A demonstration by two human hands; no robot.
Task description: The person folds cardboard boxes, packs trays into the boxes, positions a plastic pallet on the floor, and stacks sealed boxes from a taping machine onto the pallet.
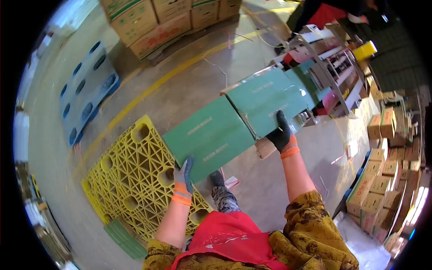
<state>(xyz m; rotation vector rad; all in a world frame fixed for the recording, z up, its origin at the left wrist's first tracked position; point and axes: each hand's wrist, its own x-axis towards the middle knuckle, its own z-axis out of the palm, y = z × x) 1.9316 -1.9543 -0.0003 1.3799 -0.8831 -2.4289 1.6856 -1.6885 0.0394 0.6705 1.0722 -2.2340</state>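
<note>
A green box (210,138) with small white print lies level in front of me, end to end with a second green box (269,96). My left hand (183,174), in a grey glove with an orange cuff, grips the near left corner of the first box. My right hand (282,135), in a dark glove with an orange cuff, rests at the near edge of the second box, its fingers on the top face. A brown cardboard piece (265,148) shows below the boxes, beside my right hand.
A yellow pallet (119,168) lies at the left, with green flat pieces (125,238) by it. Beyond are a blue pallet (88,90) and stacked cartons (171,22). A metal machine frame (333,67) and a person (333,13) are at upper right; more cartons (375,180) line the right.
</note>
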